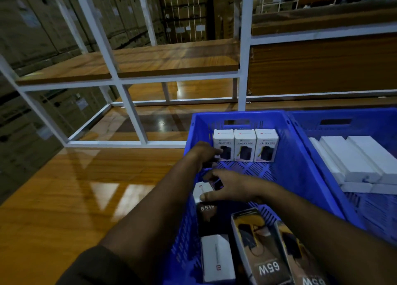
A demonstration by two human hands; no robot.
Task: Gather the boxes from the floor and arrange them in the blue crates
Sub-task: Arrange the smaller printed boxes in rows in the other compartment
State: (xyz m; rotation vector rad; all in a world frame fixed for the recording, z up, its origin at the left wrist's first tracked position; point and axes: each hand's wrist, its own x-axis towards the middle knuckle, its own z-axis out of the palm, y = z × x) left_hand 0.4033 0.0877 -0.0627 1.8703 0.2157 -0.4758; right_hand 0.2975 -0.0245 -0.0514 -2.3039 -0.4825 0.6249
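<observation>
A blue crate point(300, 177) stands on the wooden floor in front of me. Three white HALLEY boxes point(245, 144) stand side by side against its far wall. My left hand point(204, 153) reaches over the crate's left wall, and its fingertips touch the lower left corner of the leftmost HALLEY box point(223, 138). My right hand point(227, 187) is lower down at the left wall and pinches the white top of an upright 65W box point(206, 211) between thumb and fingers. Near me in the crate lie a white box point(217, 256) and two dark and yellow 65W boxes point(255, 248).
A second blue crate point(343, 121) stands to the right and holds several long white boxes point(352, 158). A white metal rack point(133, 121) with wooden shelves rises behind both crates. Stacked cartons fill the background. Glossy wooden floor point(75, 188) stretches to the left.
</observation>
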